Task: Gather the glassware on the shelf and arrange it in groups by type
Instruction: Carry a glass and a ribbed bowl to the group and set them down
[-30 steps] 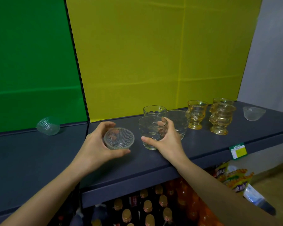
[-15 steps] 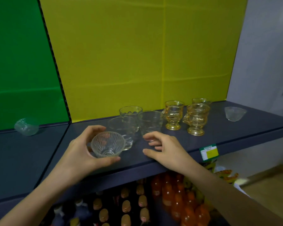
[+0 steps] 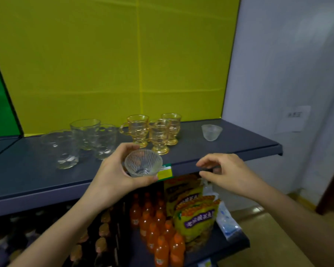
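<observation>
The clear cups (image 3: 85,134) and the yellow mugs (image 3: 138,130) each stand together on the shelf (image 3: 27,170), but the left hand (image 3: 112,176) holds one little bowl (image 3: 143,163) by the shelf edge, the right hand (image 3: 227,170) is loose and empty, and a second bowl (image 3: 211,132) sits alone far right.

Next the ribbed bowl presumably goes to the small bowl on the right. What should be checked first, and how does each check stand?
1. Left hand grips the ribbed bowl, thumb and fingers round it: ok.
2. Right hand is free and holds nothing: ok.
3. Small bowl stands upright on the shelf with bare shelf beside it: ok.
4. That bowl matches the ribbed one in type: cannot tell, too blurred.
5. Amber mugs stand together, away from that spot: ok.
6. Clear glasses are grouped on their own: ok.
</observation>
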### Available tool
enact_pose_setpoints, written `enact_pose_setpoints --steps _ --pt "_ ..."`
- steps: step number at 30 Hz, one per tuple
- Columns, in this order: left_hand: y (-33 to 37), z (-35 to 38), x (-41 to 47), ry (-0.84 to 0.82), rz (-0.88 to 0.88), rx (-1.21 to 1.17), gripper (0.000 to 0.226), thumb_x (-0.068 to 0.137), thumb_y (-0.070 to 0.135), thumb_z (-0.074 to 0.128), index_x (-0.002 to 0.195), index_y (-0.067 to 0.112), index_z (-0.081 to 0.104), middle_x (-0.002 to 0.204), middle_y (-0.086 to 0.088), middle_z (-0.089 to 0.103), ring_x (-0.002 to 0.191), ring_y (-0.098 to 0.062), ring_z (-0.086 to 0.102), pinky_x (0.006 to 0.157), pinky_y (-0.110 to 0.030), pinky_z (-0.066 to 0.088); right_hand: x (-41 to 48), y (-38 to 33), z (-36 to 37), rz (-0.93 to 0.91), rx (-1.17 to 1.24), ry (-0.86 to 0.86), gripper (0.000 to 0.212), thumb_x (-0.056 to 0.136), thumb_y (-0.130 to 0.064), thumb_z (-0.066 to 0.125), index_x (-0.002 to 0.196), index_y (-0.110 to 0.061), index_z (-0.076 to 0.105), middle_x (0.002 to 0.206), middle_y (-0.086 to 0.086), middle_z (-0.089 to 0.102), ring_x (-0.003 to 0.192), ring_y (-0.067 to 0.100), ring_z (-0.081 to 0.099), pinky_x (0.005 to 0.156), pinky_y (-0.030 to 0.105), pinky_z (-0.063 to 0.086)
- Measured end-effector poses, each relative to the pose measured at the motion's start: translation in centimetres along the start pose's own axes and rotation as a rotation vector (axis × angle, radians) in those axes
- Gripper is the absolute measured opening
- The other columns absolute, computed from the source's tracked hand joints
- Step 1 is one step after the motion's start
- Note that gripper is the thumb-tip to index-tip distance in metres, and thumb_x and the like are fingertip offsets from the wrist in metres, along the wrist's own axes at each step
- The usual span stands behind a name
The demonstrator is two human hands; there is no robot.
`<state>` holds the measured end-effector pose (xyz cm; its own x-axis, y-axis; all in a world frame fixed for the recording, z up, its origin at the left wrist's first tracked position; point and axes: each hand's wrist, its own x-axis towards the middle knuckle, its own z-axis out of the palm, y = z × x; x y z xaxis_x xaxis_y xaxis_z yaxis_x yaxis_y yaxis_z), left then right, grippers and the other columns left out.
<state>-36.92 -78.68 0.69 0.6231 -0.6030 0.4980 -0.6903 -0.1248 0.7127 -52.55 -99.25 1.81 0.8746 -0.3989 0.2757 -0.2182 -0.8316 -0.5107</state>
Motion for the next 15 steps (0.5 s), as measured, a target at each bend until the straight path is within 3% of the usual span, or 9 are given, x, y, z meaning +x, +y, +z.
enact_pose_setpoints --steps 4,7,10,15 --pt "1.8 5.1 2.6 -0.027 -0.006 -0.004 0.079 0.035 0.06 0.075 0.105 0.031 0.051 0.103 0.019 0.061 0.099 -0.003 0.059 0.087 -0.026 0.047 -0.9 4.2 -3.1 0.047 -0.031 0.039 0.015 0.08 -0.025 0.068 0.094 -0.024 0.069 0.091 -0.012 0.068 0.09 0.004 0.064 0.087 0.031 0.052" --pt "2.4 8.7 5.1 -0.048 -0.007 0.009 0.08 0.038 0.058 0.078 0.106 0.029 0.049 0.102 0.016 0.06 0.1 -0.008 0.058 0.089 -0.03 0.047 -0.7 6.8 -4.7 0.07 -0.03 0.066 0.014 0.079 -0.023 0.069 0.093 -0.024 0.068 0.088 -0.014 0.066 0.09 0.005 0.064 0.085 0.026 0.051" --pt "2.5 11.8 8.0 -0.058 -0.012 0.048 0.079 0.05 0.043 0.085 0.116 0.018 0.05 0.113 0.003 0.059 0.106 -0.014 0.055 0.09 -0.028 0.044 0.2 9.1 -5.8 0.069 -0.045 0.076 0.012 0.079 -0.025 0.069 0.09 -0.03 0.065 0.087 -0.017 0.065 0.089 0.003 0.063 0.085 0.027 0.052" --pt "2.4 15.4 12.6 -0.067 -0.025 0.122 0.077 0.056 0.037 0.083 0.119 0.012 0.048 0.12 -0.003 0.056 0.103 -0.013 0.05 0.084 -0.021 0.037 3.1 12.0 -7.6 0.059 -0.064 0.087 0.014 0.08 -0.026 0.068 0.093 -0.031 0.066 0.094 -0.013 0.068 0.092 0.003 0.064 0.088 0.032 0.053"
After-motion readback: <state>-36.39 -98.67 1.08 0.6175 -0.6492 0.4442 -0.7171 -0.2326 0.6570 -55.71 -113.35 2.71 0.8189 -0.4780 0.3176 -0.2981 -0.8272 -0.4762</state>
